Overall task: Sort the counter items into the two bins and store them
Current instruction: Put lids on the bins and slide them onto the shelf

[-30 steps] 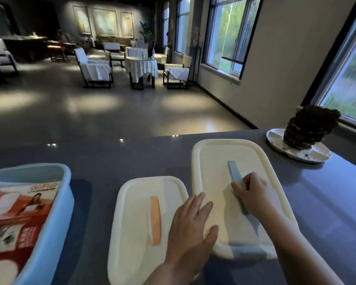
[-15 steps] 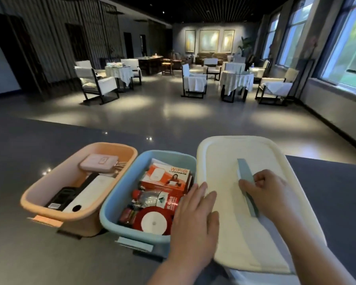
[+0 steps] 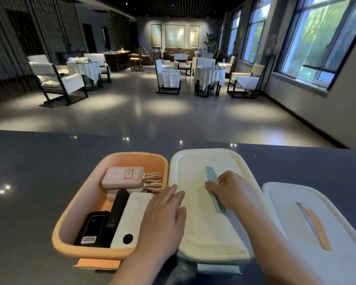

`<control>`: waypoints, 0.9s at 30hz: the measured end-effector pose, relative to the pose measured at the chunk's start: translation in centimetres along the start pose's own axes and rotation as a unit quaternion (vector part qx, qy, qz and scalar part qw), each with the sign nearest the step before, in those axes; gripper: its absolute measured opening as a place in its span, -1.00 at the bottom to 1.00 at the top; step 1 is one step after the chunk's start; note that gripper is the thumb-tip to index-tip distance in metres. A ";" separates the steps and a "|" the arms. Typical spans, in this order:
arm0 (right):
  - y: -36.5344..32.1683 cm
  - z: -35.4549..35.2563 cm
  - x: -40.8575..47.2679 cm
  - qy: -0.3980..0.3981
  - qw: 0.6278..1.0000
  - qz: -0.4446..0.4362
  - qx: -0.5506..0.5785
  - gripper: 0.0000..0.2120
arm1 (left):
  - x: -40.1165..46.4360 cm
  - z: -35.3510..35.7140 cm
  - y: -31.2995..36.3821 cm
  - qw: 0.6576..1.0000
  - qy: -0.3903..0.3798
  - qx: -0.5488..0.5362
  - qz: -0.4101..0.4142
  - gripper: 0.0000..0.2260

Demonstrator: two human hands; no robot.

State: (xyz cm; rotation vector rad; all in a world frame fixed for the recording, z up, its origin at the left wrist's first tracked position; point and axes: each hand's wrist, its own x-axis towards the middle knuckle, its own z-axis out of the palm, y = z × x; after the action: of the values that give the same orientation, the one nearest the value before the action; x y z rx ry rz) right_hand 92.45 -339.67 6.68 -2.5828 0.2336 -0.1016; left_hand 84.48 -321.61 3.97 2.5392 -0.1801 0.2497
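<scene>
An orange bin (image 3: 86, 202) stands open at the left, holding a pink power bank (image 3: 121, 176), a white one (image 3: 132, 219) and a black device (image 3: 95, 227). Right beside it a cream lid (image 3: 203, 229) lies over the blue bin, of which only the front edge (image 3: 218, 268) shows. My right hand (image 3: 232, 192) grips the lid's blue handle (image 3: 211, 177). My left hand (image 3: 162, 219) lies flat on the lid's left edge and holds nothing. The blue bin's contents are hidden.
A second cream lid (image 3: 292, 202) with an orange handle (image 3: 317, 231) lies on the dark counter (image 3: 29, 182) to the right. Beyond the counter's far edge is a hall with chairs and tables.
The lid with the blue handle has moved left and now covers the blue bin, which stood open half a second ago. Both hands stayed on the lid.
</scene>
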 end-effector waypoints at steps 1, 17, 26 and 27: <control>-0.1 0.4 -0.2 -0.003 1.000 0.011 -0.003 -0.71 | -0.1 0.0 -0.4 1.000 -0.009 -0.002 0.001 -0.61; -0.5 1.8 -1.6 -0.033 0.999 0.004 -0.039 -0.63 | 0.4 0.2 -1.2 0.996 -0.024 0.080 0.022 -0.61; 2.2 -1.1 -2.6 -0.039 0.992 -0.011 0.116 -0.57 | 0.8 0.2 2.1 0.998 0.015 0.063 0.026 -0.64; 3.3 -1.8 -2.9 -0.021 0.993 -0.016 0.116 -0.61 | 0.8 0.6 3.2 0.998 0.023 0.040 0.031 -0.63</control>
State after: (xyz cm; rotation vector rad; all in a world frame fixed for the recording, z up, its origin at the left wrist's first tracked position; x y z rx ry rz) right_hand 88.85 -342.83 6.39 -2.3549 0.1551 -0.0806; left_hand 84.79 -324.67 5.40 2.6076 -0.2359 0.3464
